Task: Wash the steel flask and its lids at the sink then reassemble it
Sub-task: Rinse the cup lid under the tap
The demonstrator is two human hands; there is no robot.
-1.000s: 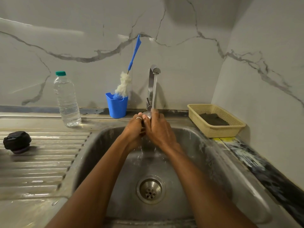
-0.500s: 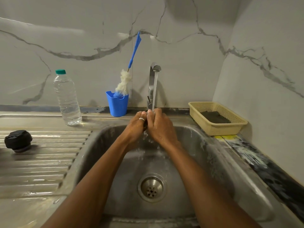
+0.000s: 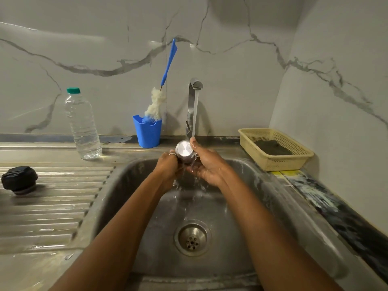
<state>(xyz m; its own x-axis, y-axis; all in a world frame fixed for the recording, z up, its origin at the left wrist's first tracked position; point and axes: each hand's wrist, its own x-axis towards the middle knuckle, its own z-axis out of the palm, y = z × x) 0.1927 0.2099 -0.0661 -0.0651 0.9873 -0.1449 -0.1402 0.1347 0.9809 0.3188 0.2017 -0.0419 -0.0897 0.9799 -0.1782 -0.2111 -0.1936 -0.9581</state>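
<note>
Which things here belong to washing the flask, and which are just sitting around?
In the job: steel lid, held by left hand and right hand under the running tap; sink; black lid on the drainboard.
Lying about: water bottle; blue cup with brush; basket with dark pad.

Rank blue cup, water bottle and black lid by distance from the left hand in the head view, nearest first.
From the left hand, which grips the steel lid:
1. Blue cup: just behind the hand, slightly left.
2. Water bottle: further left, at the back.
3. Black lid: far left, on the drainboard.
</note>
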